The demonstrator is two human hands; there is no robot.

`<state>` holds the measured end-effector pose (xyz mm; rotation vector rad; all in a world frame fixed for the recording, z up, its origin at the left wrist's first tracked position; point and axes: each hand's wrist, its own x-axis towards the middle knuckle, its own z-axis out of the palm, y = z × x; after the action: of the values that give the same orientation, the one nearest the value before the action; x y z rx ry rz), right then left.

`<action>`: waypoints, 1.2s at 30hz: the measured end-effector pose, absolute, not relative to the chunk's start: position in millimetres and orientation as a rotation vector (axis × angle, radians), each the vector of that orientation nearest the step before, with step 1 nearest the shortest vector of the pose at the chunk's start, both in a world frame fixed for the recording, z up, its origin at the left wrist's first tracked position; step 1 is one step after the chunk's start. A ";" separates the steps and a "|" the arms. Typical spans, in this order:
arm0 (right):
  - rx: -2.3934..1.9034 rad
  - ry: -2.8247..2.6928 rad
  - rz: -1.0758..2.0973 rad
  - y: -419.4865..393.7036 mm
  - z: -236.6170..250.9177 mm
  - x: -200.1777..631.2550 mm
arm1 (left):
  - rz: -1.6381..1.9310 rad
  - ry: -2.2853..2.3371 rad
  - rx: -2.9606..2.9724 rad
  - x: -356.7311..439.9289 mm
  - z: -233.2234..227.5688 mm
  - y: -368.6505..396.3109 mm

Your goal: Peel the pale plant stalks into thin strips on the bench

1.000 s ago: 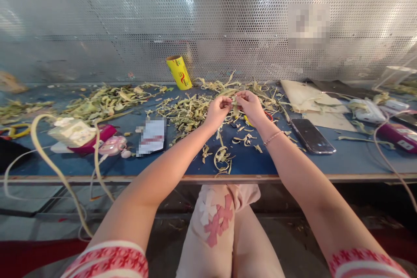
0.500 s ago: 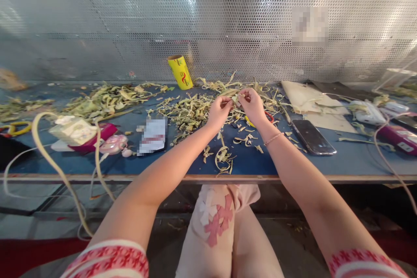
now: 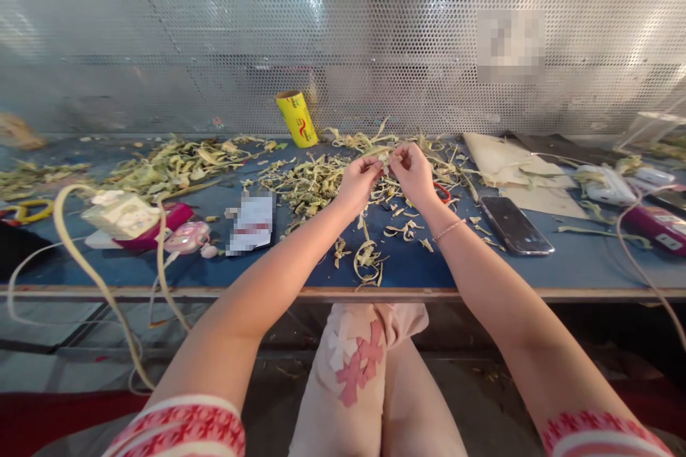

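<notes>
Between my fingertips is a small piece of pale green dried plant (image 3: 384,161), held over the middle of the blue table. My left hand (image 3: 360,184) pinches it from the left side, fingers closed. From the right, my right hand (image 3: 414,170) grips it with thumb and forefinger. Below and behind both hands spreads a pile of dried plant pieces (image 3: 316,182), yellow-green and curled. Partly hidden behind my right wrist is a pair of scissors or a similar tool with a red loop handle (image 3: 442,193). Curled scraps (image 3: 369,260) lie near the table's front edge.
A larger leafy heap (image 3: 171,168) lies to the left. A yellow tube (image 3: 296,118) stands tilted by the perforated metal wall (image 3: 343,36). A black phone (image 3: 515,226) and pale sheets (image 3: 504,164) are on the right. Cables (image 3: 80,250) loop over the left front edge.
My hands have shifted only slightly, the left one a little lower. The plant piece between the fingertips has turned a little. Everything on the table stays in place.
</notes>
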<state>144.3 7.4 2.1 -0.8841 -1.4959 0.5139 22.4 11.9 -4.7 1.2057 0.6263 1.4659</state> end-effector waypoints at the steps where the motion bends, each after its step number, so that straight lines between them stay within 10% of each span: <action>1: -0.887 -1.495 0.501 5.9 2.9 143.8 | 1.451 0.614 1.211 21.7 -4.0 11.7; 36: -0.793 -1.428 0.579 2.5 6.6 144.9 | 1.431 0.559 1.171 17.0 -4.3 11.9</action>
<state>144.9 2.5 6.6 -0.7931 -1.4279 0.5787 17.0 11.9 -4.3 1.1710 0.5594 1.4315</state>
